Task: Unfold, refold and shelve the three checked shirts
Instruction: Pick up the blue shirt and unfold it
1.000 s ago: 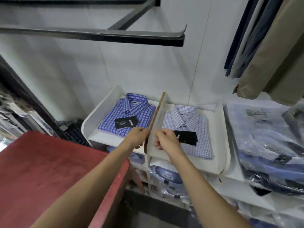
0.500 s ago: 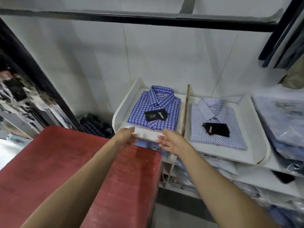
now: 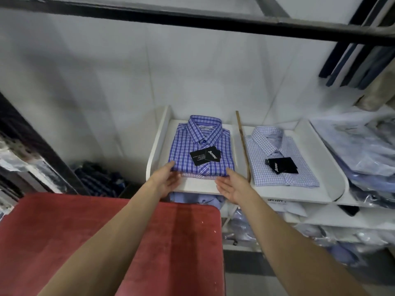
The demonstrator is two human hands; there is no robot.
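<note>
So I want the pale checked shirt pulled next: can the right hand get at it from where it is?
Probably yes. The right hand is open beside the wooden divider, and the pale checked shirt lies uncovered just past it; the hand must only clear the divider.

I am seeing my left hand (image 3: pixel 165 180) and right hand (image 3: pixel 232 185) reaching with straight fingers to the near corners of the bright blue checked shirt (image 3: pixel 202 146) on the white shelf (image 3: pixel 198 185). At its 3 o'clock, beyond a wooden divider (image 3: pixel 243 146), a pale checked shirt (image 3: pixel 280 154) is lying. At 6 o'clock a red table (image 3: pixel 64 242) is showing.
</note>
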